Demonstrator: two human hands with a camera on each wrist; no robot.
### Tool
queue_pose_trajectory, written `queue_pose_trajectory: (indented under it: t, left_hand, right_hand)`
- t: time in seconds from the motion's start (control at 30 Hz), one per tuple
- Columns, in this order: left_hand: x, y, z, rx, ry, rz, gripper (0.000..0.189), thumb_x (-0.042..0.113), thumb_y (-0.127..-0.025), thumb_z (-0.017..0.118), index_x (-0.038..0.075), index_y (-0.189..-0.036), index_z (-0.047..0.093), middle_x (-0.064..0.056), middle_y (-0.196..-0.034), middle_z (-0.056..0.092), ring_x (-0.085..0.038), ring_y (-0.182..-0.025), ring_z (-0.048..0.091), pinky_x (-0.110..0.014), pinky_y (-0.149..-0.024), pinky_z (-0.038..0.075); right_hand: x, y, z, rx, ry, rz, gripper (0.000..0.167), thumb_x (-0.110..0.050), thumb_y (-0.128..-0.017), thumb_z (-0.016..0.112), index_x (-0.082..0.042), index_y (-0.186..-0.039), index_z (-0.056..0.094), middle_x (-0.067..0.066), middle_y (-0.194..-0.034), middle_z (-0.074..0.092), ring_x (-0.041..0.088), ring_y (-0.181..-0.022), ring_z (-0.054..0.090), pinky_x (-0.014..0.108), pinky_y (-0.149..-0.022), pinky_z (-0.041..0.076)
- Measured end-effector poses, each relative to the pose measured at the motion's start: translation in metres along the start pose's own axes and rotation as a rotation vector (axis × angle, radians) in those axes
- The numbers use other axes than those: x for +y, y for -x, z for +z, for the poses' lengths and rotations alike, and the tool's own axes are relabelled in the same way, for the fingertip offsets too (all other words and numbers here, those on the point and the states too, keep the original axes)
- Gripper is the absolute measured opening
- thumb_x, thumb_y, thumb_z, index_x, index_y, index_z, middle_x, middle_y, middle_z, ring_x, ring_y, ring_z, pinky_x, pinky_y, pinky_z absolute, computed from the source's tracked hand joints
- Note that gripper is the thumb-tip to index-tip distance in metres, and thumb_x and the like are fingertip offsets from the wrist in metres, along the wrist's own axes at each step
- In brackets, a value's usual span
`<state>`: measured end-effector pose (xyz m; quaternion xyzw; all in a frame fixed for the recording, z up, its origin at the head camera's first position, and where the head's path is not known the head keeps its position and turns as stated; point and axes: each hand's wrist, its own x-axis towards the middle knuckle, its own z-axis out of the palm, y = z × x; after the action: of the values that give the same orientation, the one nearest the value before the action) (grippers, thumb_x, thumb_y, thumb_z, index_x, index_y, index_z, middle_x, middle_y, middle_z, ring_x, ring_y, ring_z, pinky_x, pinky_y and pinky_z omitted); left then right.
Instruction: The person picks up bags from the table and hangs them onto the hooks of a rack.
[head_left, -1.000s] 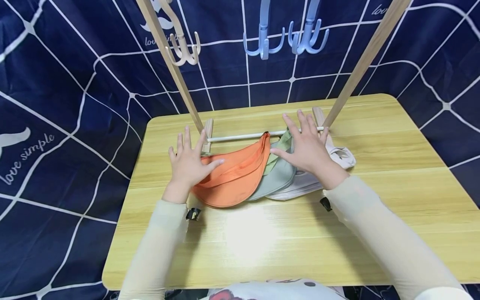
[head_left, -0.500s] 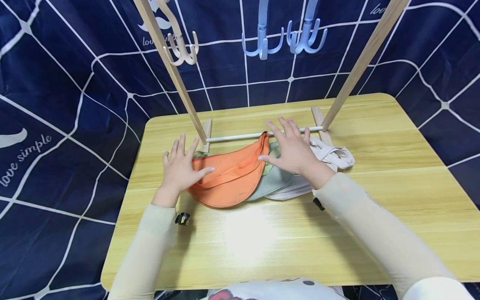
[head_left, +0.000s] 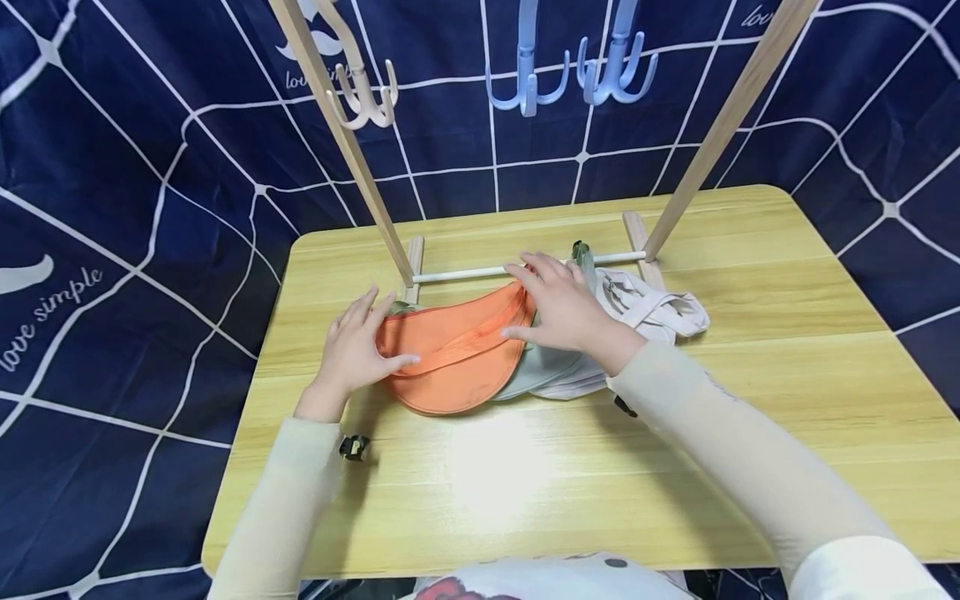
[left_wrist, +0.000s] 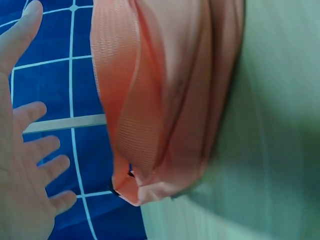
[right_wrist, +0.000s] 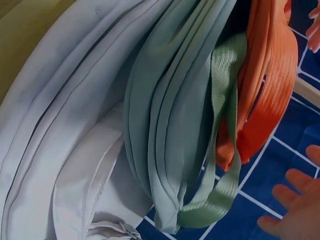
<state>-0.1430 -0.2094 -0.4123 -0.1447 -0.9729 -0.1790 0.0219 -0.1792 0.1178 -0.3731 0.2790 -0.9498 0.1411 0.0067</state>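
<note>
An orange half-moon bag (head_left: 450, 385) with a flat strap (left_wrist: 142, 130) lies at the left of a row of three bags. Its right side overlaps a grey-green bag (head_left: 538, 373) with a green webbing strap (right_wrist: 210, 200). Farthest right is a white bag (right_wrist: 55, 115) with a bunched strap (head_left: 663, 312). My left hand (head_left: 352, 350) is at the orange bag's left end, thumb out over its front and fingers spread. Over that bag's right end hovers my right hand (head_left: 564, 308), fingers loosely bent. The left wrist view shows a gap between my left fingers (left_wrist: 47, 145) and the bag.
Two wooden posts (head_left: 360, 167) rise from feet on the wooden table (head_left: 465, 500), joined low by a white rod (head_left: 465, 273) behind the bags. Above hang a cream hook (head_left: 365, 96) and two blue hooks (head_left: 528, 83). Dark blue gridded cloth (head_left: 465, 179) surrounds the table.
My right hand has moved left from above the grey-green bag to the orange bag's right end, its fingers bending more. My left hand has shifted left and slightly toward me. The bags stay put.
</note>
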Motion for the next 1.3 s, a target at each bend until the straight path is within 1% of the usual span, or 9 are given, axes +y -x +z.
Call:
queue_pose_trajectory:
  t: [0.27, 0.37, 0.47, 0.57, 0.77, 0.9, 1.0, 1.1, 1.3]
  left_hand:
    - [-0.01, 0.005, 0.009, -0.033, 0.121, 0.127, 0.097, 0.051, -0.067, 0.081, 0.011, -0.145, 0.039, -0.016, -0.147, 0.036, -0.041, -0.133, 0.031, -0.063, -0.103, 0.019]
    - [-0.012, 0.006, 0.012, -0.032, 0.161, 0.171, 0.094, 0.047, -0.066, 0.084, 0.008, -0.142, 0.044, -0.015, -0.143, 0.043, -0.04, -0.131, 0.035, -0.06, -0.105, 0.021]
    - [-0.013, 0.008, 0.014, -0.041, 0.203, 0.193, 0.09, 0.042, -0.066, 0.086, 0.006, -0.138, 0.048, -0.014, -0.138, 0.049, -0.038, -0.128, 0.039, -0.054, -0.106, 0.024]
    - [-0.014, 0.009, 0.018, -0.06, 0.233, 0.193, 0.082, 0.038, -0.067, 0.086, 0.005, -0.135, 0.053, -0.013, -0.135, 0.053, -0.036, -0.125, 0.043, -0.05, -0.106, 0.027]
    - [-0.016, 0.01, 0.025, -0.097, 0.275, 0.17, 0.07, 0.034, -0.069, 0.086, 0.004, -0.127, 0.06, -0.011, -0.128, 0.058, -0.034, -0.12, 0.048, -0.049, -0.103, 0.031]
    - [-0.017, 0.01, 0.03, -0.084, 0.339, 0.176, 0.065, 0.029, -0.069, 0.087, 0.002, -0.122, 0.063, -0.01, -0.118, 0.064, -0.027, -0.109, 0.056, -0.043, -0.096, 0.04]
    - [-0.018, 0.01, 0.034, -0.066, 0.408, 0.187, 0.059, 0.023, -0.068, 0.087, 0.0, -0.118, 0.064, -0.008, -0.106, 0.067, -0.021, -0.094, 0.061, -0.037, -0.082, 0.048]
    - [-0.02, 0.009, 0.038, -0.05, 0.469, 0.188, 0.054, 0.018, -0.068, 0.088, -0.001, -0.113, 0.066, -0.007, -0.098, 0.068, -0.018, -0.085, 0.062, -0.031, -0.072, 0.051]
    - [-0.022, 0.008, 0.047, -0.019, 0.55, 0.191, 0.041, 0.012, -0.068, 0.087, 0.0, -0.104, 0.07, -0.005, -0.09, 0.068, -0.017, -0.08, 0.062, -0.029, -0.068, 0.052]
  right_hand:
    - [-0.007, -0.008, 0.01, -0.062, -0.022, -0.079, 0.095, -0.062, -0.075, 0.069, -0.014, -0.148, 0.033, 0.014, -0.15, 0.03, 0.035, -0.138, 0.023, 0.056, -0.108, 0.012]
    - [-0.009, -0.01, 0.013, -0.08, -0.015, -0.108, 0.093, -0.062, -0.075, 0.069, -0.012, -0.146, 0.036, 0.012, -0.147, 0.035, 0.032, -0.137, 0.026, 0.054, -0.109, 0.011]
    - [-0.011, -0.013, 0.015, -0.109, -0.015, -0.125, 0.089, -0.061, -0.076, 0.069, -0.011, -0.144, 0.039, 0.011, -0.144, 0.039, 0.028, -0.135, 0.03, 0.053, -0.11, 0.01]
    - [-0.012, -0.015, 0.016, -0.14, -0.028, -0.123, 0.086, -0.059, -0.076, 0.071, -0.01, -0.142, 0.042, 0.011, -0.142, 0.043, 0.027, -0.134, 0.033, 0.05, -0.11, 0.009]
    - [-0.015, -0.022, 0.02, -0.197, -0.046, -0.116, 0.079, -0.056, -0.078, 0.071, -0.011, -0.138, 0.047, 0.006, -0.135, 0.051, 0.026, -0.131, 0.037, 0.048, -0.111, 0.01]
    - [-0.016, -0.025, 0.023, -0.219, -0.065, -0.113, 0.072, -0.053, -0.078, 0.072, -0.012, -0.134, 0.052, 0.001, -0.129, 0.056, 0.025, -0.129, 0.04, 0.047, -0.111, 0.01]
    - [-0.016, -0.026, 0.027, -0.224, -0.084, -0.11, 0.066, -0.051, -0.078, 0.073, -0.013, -0.129, 0.057, -0.002, -0.125, 0.059, 0.024, -0.128, 0.043, 0.047, -0.11, 0.01]
    - [-0.016, -0.027, 0.029, -0.228, -0.101, -0.113, 0.058, -0.049, -0.078, 0.074, -0.014, -0.123, 0.061, -0.004, -0.121, 0.062, 0.022, -0.124, 0.046, 0.048, -0.11, 0.01]
    - [-0.017, -0.029, 0.034, -0.229, -0.125, -0.125, 0.046, -0.046, -0.079, 0.075, -0.017, -0.113, 0.067, -0.006, -0.113, 0.065, 0.018, -0.113, 0.053, 0.046, -0.109, 0.01]
